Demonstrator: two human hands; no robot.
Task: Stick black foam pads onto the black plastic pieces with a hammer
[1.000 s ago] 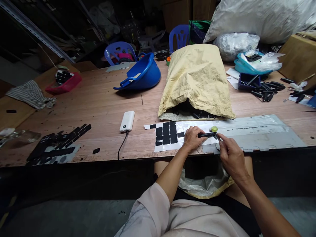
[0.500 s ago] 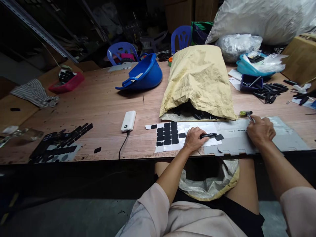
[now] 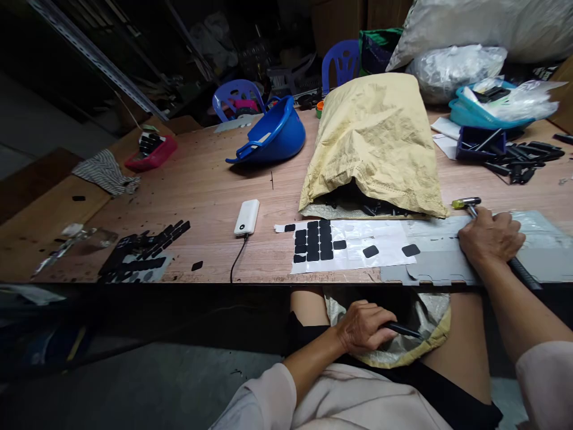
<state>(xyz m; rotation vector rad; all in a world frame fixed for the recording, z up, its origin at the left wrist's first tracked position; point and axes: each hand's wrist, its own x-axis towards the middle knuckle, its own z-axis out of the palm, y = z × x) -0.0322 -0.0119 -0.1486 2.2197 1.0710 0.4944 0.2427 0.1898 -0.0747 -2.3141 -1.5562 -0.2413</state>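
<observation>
Slender black rod-shaped part [image 3: 405, 329] juts from a person's left hand [image 3: 364, 328] across the mouth of a yellow paper sack with a silvery-white lining [image 3: 441, 337], seated between the thighs below the table edge. Its long axis runs rightward out of the fist, dipping slightly toward its free end, which lies near the sack's right rim; whether the two touch cannot be told. The left hand is much the nearer, its fingers curled closed about one end of the part, while the right rests well apart, up on the bench. Dark and smooth-looking, with a faint sheen, the part shows no clear detail at this scale, and the gripped end is hidden.

Above it, the right hand [image 3: 490, 236] is wrapped around a black-handled hammer with a yellow-green and metal head [image 3: 466, 203], over a flat grey sheet [image 3: 432, 272]. Just left of that sheet, white backing paper [image 3: 353, 263] bears rows of rounded black patches [image 3: 313, 240], with several more lying singly. Behind, a large crumpled yellow paper sack [image 3: 371, 137] gapes toward the worker, dark pieces in its mouth. Farther left on the wood-grain table [image 3: 201, 185] sit a white power bank [image 3: 247, 218] and a tilted blue plastic basin [image 3: 284, 137]
</observation>
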